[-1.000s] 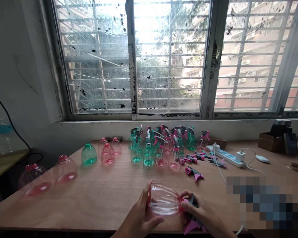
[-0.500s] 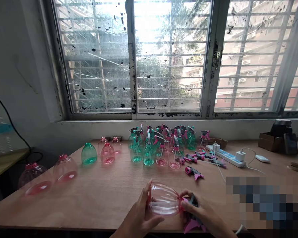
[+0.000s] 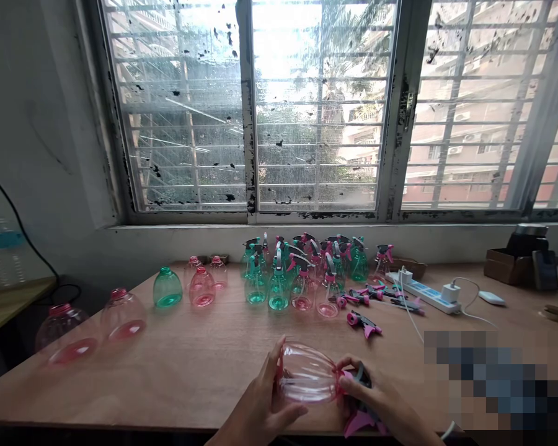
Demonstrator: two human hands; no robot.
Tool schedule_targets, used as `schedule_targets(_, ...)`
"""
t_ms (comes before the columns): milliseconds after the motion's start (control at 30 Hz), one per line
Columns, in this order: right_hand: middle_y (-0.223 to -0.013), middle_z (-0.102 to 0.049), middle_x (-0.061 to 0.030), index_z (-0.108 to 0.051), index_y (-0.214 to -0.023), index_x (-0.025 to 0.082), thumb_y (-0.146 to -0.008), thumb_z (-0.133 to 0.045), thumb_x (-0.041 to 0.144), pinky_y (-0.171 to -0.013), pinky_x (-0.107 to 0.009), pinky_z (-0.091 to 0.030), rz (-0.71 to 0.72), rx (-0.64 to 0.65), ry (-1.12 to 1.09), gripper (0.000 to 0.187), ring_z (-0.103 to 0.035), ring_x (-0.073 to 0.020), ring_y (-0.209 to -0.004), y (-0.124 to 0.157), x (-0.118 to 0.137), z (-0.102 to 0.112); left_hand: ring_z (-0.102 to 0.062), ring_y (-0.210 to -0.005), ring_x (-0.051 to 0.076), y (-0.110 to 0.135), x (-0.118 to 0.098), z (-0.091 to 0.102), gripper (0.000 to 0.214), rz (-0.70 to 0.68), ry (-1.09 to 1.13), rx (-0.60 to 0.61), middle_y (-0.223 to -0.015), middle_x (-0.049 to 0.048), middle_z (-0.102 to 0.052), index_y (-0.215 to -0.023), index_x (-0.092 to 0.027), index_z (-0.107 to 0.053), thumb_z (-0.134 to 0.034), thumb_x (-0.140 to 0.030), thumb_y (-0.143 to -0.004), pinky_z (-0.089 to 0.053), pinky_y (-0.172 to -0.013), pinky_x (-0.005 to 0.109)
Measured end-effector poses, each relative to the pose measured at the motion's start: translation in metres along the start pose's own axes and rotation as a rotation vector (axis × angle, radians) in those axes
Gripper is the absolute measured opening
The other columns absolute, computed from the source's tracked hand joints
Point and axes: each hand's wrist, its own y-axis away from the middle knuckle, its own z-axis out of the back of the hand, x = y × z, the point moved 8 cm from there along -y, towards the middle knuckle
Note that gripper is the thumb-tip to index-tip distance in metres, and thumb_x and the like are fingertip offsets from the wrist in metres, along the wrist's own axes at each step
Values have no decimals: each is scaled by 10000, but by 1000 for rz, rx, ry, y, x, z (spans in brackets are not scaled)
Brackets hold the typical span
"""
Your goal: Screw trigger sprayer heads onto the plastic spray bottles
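A clear pink plastic bottle (image 3: 307, 373) lies on its side near the front edge of the wooden table (image 3: 204, 365). My left hand (image 3: 260, 406) is wrapped round its base end. My right hand (image 3: 381, 402) is closed on the pink and grey spray trigger head (image 3: 359, 396) at the bottle's neck. Both hands rest low over the table's front edge.
A cluster of teal and pink spray bottles (image 3: 302, 272) with trigger heads stands at the back centre. Capless bottles (image 3: 167, 289) stand to the left, two larger pink ones (image 3: 121, 316) at far left. Loose trigger heads (image 3: 363, 323), a power strip (image 3: 423, 292) and a box (image 3: 511, 263) lie right.
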Motion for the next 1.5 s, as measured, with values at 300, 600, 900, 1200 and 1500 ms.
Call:
schedule_targets(300,-674,-752,-22,-572,-986,187,-807,-762,582,-593,-256,-449,-5,10,5,474,-660,-168,-604,1,-1,0,-591,-1087,263,0,0,0,1002,0,-4,-1,-1337,122,-549,-1607,-270,-108,-755,-386,-851,-445,-1012,386)
schedule_targets(600,-673,-748,-24,-575,-985,182,-796,-757,603,-602,-266,-457,-16,-4,25,496,-662,-175,-605,2,1,0,-583,-1114,264,1,-1,0,997,-9,6,2,-1362,121,-539,-1607,-277,-109,-755,-379,-854,-438,-1030,393)
schedule_targets(900,-676,-746,-26,-588,-959,195,-756,-768,643,-610,-289,-463,-27,-35,55,523,-678,-201,-623,2,4,0,-574,-1132,273,0,2,0,1007,-7,2,1,-1367,118,-537,-1608,-297,-100,-759,-383,-852,-421,-1051,409)
schedule_targets(1200,-683,-741,-27,-573,-982,188,-784,-757,625,-604,-273,-448,-24,9,13,514,-662,-184,-618,2,0,-1,-600,-1105,275,1,2,1,1015,0,-2,-18,-1296,109,-594,-1611,-283,-109,-765,-393,-843,-458,-1036,415)
schedule_targets(1500,-714,-745,-35,-573,-951,182,-803,-759,598,-604,-273,-467,-7,14,-17,478,-668,-177,-614,0,-1,-1,-589,-1154,305,-4,17,0,1063,-31,48,-26,-1290,115,-602,-1609,-272,-149,-805,-454,-794,-466,-1058,435)
